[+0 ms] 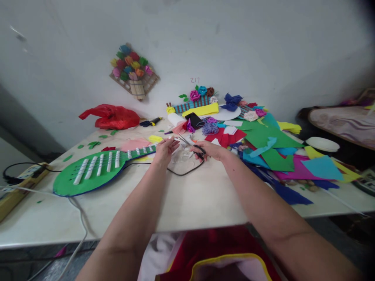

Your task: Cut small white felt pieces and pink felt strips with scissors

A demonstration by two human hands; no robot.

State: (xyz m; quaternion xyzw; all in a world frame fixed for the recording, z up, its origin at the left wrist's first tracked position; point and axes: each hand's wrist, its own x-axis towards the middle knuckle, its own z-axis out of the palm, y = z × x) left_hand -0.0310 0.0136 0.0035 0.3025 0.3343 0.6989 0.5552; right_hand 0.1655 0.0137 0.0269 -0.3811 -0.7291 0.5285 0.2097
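Note:
In the head view my right hand (207,150) is closed round the black handles of a pair of scissors (184,139), whose blades stand apart and point left, toward my other hand. My left hand (166,149) pinches a small white piece (177,138) near the blade tips; its exact shape is too small to tell. Beside my left wrist lies a green guitar-shaped cutout (96,191) with a blue edge and several white rolled strips across its body and neck. White scraps (182,156) lie on the table between my hands.
Coloured paper sheets (265,136) are heaped at the right. A red plastic bag (117,117), a yellow-black cutter (155,121) and green paper leaves (93,144) lie at the back left. A power strip (26,183) sits at the left edge. A dark cable (187,173) loops near my hands.

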